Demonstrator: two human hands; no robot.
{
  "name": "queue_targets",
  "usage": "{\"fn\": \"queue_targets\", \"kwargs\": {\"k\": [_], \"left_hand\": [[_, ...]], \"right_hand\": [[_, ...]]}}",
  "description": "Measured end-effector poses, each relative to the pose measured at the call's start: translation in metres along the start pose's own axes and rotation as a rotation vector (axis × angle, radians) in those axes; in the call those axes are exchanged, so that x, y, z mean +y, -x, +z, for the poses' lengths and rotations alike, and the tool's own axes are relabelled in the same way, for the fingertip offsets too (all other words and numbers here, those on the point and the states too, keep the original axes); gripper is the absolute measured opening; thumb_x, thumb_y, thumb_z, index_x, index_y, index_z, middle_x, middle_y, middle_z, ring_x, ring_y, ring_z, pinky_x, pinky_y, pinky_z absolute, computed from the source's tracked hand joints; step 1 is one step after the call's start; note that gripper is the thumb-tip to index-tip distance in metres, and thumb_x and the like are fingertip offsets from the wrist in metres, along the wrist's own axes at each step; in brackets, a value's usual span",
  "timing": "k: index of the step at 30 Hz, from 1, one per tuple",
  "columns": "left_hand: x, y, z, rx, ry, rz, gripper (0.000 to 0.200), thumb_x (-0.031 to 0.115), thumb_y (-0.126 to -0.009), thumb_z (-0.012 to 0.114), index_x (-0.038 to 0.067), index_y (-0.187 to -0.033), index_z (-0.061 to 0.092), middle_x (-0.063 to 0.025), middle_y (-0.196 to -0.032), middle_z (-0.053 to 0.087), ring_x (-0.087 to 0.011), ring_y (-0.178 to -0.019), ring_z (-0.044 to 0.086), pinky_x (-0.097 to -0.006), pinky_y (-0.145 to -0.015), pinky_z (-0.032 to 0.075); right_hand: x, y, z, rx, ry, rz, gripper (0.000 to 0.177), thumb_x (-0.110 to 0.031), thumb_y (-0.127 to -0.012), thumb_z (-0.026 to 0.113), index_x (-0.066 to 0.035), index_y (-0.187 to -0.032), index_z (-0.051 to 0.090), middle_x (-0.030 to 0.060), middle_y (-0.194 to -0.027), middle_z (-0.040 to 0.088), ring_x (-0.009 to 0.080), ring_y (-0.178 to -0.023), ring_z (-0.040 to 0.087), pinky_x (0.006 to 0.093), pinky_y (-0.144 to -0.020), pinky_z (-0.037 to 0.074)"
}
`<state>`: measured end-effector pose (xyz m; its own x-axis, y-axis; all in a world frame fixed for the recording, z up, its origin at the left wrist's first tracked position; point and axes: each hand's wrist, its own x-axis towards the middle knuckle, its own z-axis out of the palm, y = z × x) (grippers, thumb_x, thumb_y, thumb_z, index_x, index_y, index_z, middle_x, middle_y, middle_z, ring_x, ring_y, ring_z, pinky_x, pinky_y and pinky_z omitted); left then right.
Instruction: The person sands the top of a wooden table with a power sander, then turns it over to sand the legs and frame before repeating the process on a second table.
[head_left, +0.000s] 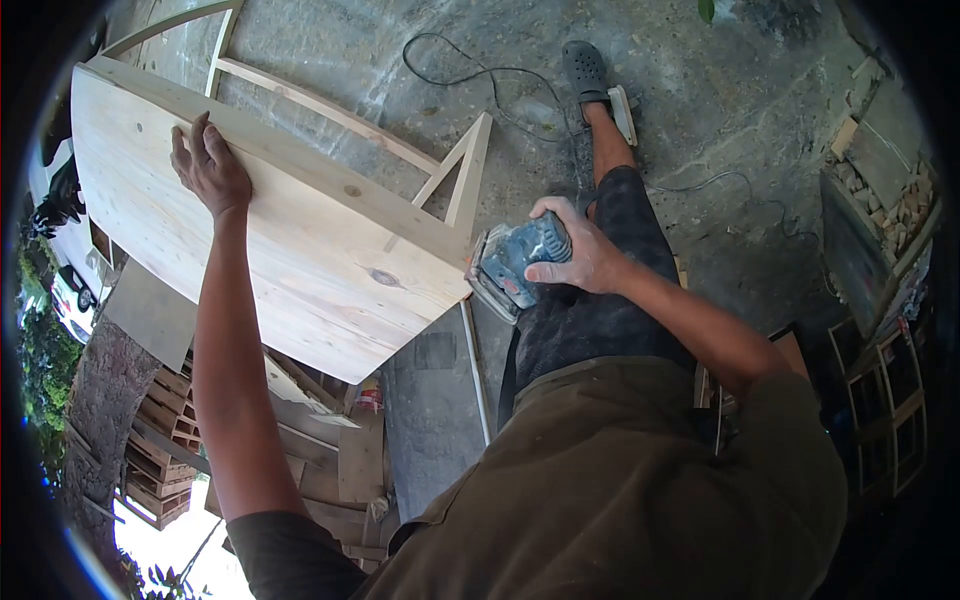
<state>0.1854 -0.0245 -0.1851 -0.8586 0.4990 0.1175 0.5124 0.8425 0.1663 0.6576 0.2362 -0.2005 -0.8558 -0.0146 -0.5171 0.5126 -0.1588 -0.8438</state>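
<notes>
My right hand (585,250) is wrapped round a blue electric sander (518,262), whose pad meets the right end edge of a pale wooden panel (300,265). The sander is tilted on its side against that edge. My left hand (213,170) lies on the panel near its long upper edge, fingers spread and holding nothing. The panel shows several knots and light grain. Beyond its long edge stands a wooden frame (330,118) with slanting braces at its right end.
A dark cable (490,72) loops over the concrete floor (690,130) near my clog (584,70). At the right stands a bin of wood offcuts (885,205), with wooden frames (890,405) below. Stacked pallets (165,440) and a tree trunk (105,400) are at lower left.
</notes>
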Motion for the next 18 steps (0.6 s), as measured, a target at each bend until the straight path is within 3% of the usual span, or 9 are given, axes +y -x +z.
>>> {"fn": "queue_targets", "kwargs": {"k": [2,5,9,11,13,15,18], "left_hand": [[-0.01,-0.003,0.002,-0.022,-0.017,0.03,0.054,0.052,-0.11,0.036,0.021,-0.143,0.066,-0.0197,-0.161,0.047,-0.0381,-0.158,0.027,-0.0558,-0.126,0.02],[-0.003,-0.005,0.001,-0.017,-0.01,0.025,0.053,0.05,-0.11,0.036,0.022,-0.143,0.066,-0.0174,-0.16,0.05,-0.0371,-0.158,0.027,-0.0548,-0.126,0.02],[-0.004,-0.003,0.002,0.006,-0.001,0.003,0.051,0.048,-0.11,0.037,0.025,-0.142,0.067,-0.016,-0.158,0.053,-0.0357,-0.158,0.028,-0.0539,-0.126,0.021],[-0.005,-0.008,0.002,0.005,0.014,0.023,0.051,0.049,-0.11,0.036,0.026,-0.141,0.068,-0.0167,-0.159,0.051,-0.0356,-0.158,0.028,-0.054,-0.126,0.021],[-0.017,-0.004,0.001,-0.022,0.021,0.039,0.051,0.05,-0.11,0.036,0.027,-0.141,0.069,-0.0174,-0.16,0.049,-0.0354,-0.158,0.028,-0.0542,-0.126,0.02],[-0.031,-0.015,0.006,-0.007,0.035,0.062,0.052,0.052,-0.11,0.035,0.029,-0.141,0.069,-0.0182,-0.162,0.047,-0.0353,-0.158,0.028,-0.0544,-0.126,0.02],[-0.033,-0.014,0.01,-0.002,0.03,0.031,0.053,0.053,-0.11,0.034,0.03,-0.143,0.068,-0.0188,-0.165,0.043,-0.0349,-0.158,0.028,-0.0546,-0.126,0.019]], "right_hand": [[-0.002,0.03,0.026,0.247,0.023,0.002,0.08,-0.04,-0.08,0.093,-0.01,-0.14,0.05,0.0172,-0.128,0.054,0.033,-0.116,0.061,0.0442,-0.1,0.05],[-0.071,0.017,0.036,0.337,0.24,-0.054,0.079,-0.034,-0.081,0.092,-0.011,-0.143,0.048,0.0168,-0.123,0.052,0.0315,-0.11,0.062,0.0453,-0.093,0.054],[-0.132,-0.048,0.064,0.235,0.557,-0.371,0.062,-0.018,-0.086,0.083,-0.013,-0.141,0.054,0.0213,-0.113,0.052,0.0394,-0.095,0.064,0.0466,-0.075,0.062],[-0.171,-0.098,0.07,0.192,0.617,-0.348,0.07,-0.023,-0.082,0.088,-0.009,-0.142,0.055,0.0244,-0.119,0.053,0.0416,-0.104,0.065,0.0478,-0.078,0.064],[-0.188,-0.157,0.08,0.285,0.661,-0.458,0.064,-0.023,-0.083,0.087,-0.008,-0.139,0.059,0.0265,-0.12,0.055,0.0422,-0.103,0.068,0.0483,-0.077,0.064],[-0.205,-0.185,0.074,0.242,0.664,-0.502,0.062,-0.023,-0.084,0.086,-0.008,-0.139,0.061,0.0271,-0.12,0.056,0.043,-0.104,0.068,0.0479,-0.077,0.065],[-0.197,-0.159,0.065,0.18,0.716,-0.553,0.059,-0.021,-0.085,0.085,-0.012,-0.138,0.062,0.0256,-0.119,0.057,0.0417,-0.102,0.068,0.0467,-0.076,0.065]]}}
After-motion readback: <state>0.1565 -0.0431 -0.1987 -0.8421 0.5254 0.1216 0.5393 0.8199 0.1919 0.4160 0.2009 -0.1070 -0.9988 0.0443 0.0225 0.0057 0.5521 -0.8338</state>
